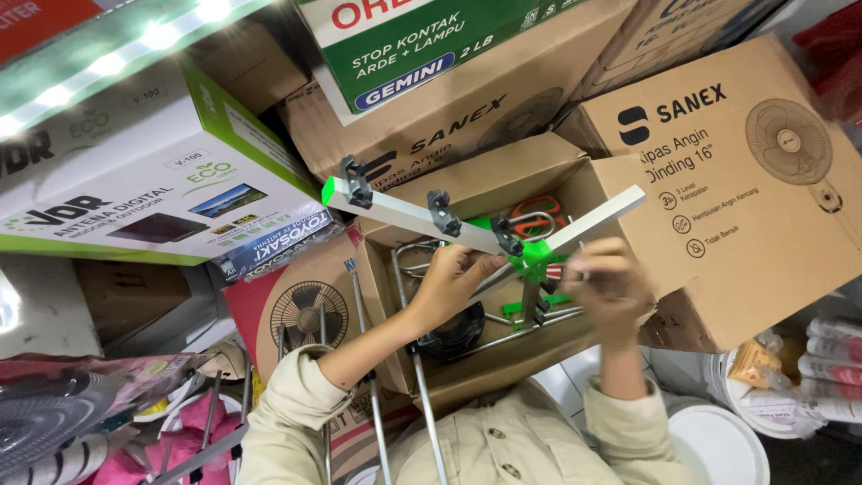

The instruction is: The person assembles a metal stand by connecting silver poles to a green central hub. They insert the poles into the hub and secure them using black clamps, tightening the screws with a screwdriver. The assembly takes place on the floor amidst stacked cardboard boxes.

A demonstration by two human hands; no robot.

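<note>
**Antenna boom being put together over an open carton**

Biggest first: a wall of stacked cartons (718,153) is seen behind everything, several of them printed with a fan picture, plus a white-and-green box (153,180) on the left. In front of those, an open brown carton (503,180) is tipped toward the camera, and orange-handled scissors (536,214) can be made out inside it.

The thing being worked on is a white square-section antenna boom (404,216) with a green end cap and black clamps along it. It's held up in the air right in front of the open carton, crossing a second white bar (597,218) at a green plastic bracket (536,260). Thin metal rods (422,404) hang down below it.

For this bit to go well, it's probably best if the boom is kept steady from underneath while the small part is lined up square with the bracket. Anything twisted in crooked is likely to bind, and the loose rods could get snagged.

Hands: the left hand (453,278) is curled around the underside of the boom just left of the bracket, fingers closed on it. The right hand (611,283) is bunched up, fingertips pinched on a small red-and-white piece (557,271) just beside the bracket. What exactly that piece is can't be told.
</note>
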